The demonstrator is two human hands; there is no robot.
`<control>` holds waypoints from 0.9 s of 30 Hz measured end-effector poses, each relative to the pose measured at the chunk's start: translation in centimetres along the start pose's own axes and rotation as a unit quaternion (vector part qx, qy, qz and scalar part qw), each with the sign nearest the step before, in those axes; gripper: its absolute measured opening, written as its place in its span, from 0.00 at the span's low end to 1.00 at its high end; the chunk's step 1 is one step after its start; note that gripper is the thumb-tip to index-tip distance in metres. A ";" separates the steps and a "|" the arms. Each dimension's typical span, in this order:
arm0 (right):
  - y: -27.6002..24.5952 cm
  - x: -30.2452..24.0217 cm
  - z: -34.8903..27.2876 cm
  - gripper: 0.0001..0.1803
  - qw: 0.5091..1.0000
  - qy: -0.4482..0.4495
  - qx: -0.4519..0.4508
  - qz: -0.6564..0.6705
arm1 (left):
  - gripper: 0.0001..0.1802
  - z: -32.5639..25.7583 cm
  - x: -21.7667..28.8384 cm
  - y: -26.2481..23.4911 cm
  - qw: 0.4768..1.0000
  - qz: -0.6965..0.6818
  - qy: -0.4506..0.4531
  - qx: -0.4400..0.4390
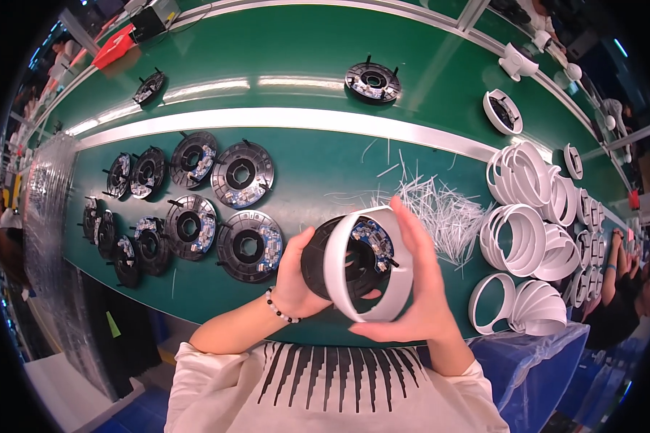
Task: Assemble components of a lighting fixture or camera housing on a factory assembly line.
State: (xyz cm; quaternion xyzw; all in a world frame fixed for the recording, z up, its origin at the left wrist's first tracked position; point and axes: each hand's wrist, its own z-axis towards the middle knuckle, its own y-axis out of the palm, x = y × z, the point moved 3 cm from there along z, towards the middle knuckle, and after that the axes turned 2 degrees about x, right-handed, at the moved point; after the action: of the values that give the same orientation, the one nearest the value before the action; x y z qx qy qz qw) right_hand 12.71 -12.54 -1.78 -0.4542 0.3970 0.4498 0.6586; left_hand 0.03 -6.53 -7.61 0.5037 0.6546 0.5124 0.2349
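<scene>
**Head view: both hands join a white ring and a black disc above a green bench**

Head camera looks down on a long green workbench (303,173), the landmark for all that follows. A pale raised strip (282,119) runs along its length, parting the near half from a far lane. Beyond the bench's far edge the room is dim, with frames and other workers only partly visible; at the bench's right end another person's arm (614,260) reaches in.

On the bench's left part lie rows of black round discs (188,209), each with a centre hole and a small circuit board. Two more discs sit on the far lane, one (373,81) near its middle. On the bench's right part stands a heap of white plastic rings (531,231), curved and stacked loosely. Near the bench's middle lies a scatter of thin white slivers (440,206).

Over the bench's near edge, the left hand (296,278) is curled around the back of a black disc (347,260), gripping it from the left. The right hand (419,289) is wrapped around a white ring (372,263), thumb beneath the lower rim, fingers (412,231) stretched over the upper rim. The ring sits around the disc, tilted toward the camera, so the circuit board shows inside it. Both parts lie between the two palms, held clear of the bench surface. A beaded bracelet (280,308) circles the left wrist.
</scene>
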 end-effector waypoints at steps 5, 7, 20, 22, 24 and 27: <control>0.4 -1.2 0.3 0.60 0.995 -0.028 -0.012 -0.095 | 0.33 0.1 0.1 0.0 1.000 0.016 -0.019 0.004; 0.6 -1.3 0.4 0.60 0.993 -0.039 -0.013 -0.111 | 0.32 0.0 0.2 0.4 0.997 -0.043 -0.021 -0.061; 0.9 -0.4 1.3 0.61 0.967 -0.038 -0.066 -0.241 | 0.44 0.5 0.2 1.5 0.997 0.057 0.022 -0.049; 1.2 -0.4 1.2 0.58 0.966 -0.029 -0.102 -0.237 | 0.44 0.5 0.2 1.2 0.995 0.081 -0.001 -0.053; 1.0 -0.8 1.4 0.58 0.960 -0.033 -0.126 -0.249 | 0.39 0.6 0.1 0.2 0.995 0.066 -0.041 -0.065; 0.6 -0.8 1.3 0.57 0.954 -0.034 -0.158 -0.252 | 0.34 0.6 -0.2 -0.6 0.994 0.079 -0.071 -0.037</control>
State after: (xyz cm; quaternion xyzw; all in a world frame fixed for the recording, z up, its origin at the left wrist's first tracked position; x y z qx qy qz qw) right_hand 12.06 -11.33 -0.80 -0.6223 0.1713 0.3414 0.6832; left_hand 0.35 -6.42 -8.43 0.5801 0.5752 0.5161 0.2575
